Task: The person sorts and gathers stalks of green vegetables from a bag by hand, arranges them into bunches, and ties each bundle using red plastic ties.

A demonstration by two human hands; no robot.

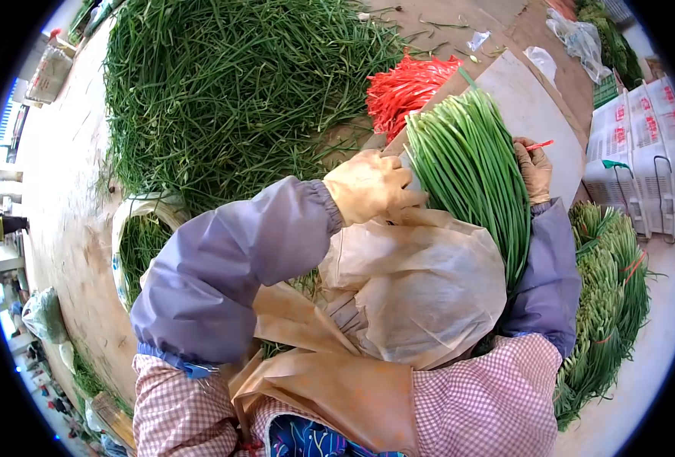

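Note:
A thick bundle of green garlic chive stalks (467,160) lies on a pale board (539,107) in front of me, cut ends away from me. My left hand (371,186), in a tan glove, is at the bundle's left side with its fingers curled; what they hold is hidden. On the right side, my right hand (535,171), also gloved, pinches a red plastic tie (540,144) whose end sticks out past the fingers. The bundle's lower part runs between my right sleeve and a crumpled translucent plastic covering (432,293) over my lap.
A large heap of loose green stalks (231,91) spreads at far left. Red plastic ties (406,87) lie piled beyond the board. Tied bundles (607,305) are stacked on my right, below white plastic crates (642,152). An open sack (143,244) of greens stands left.

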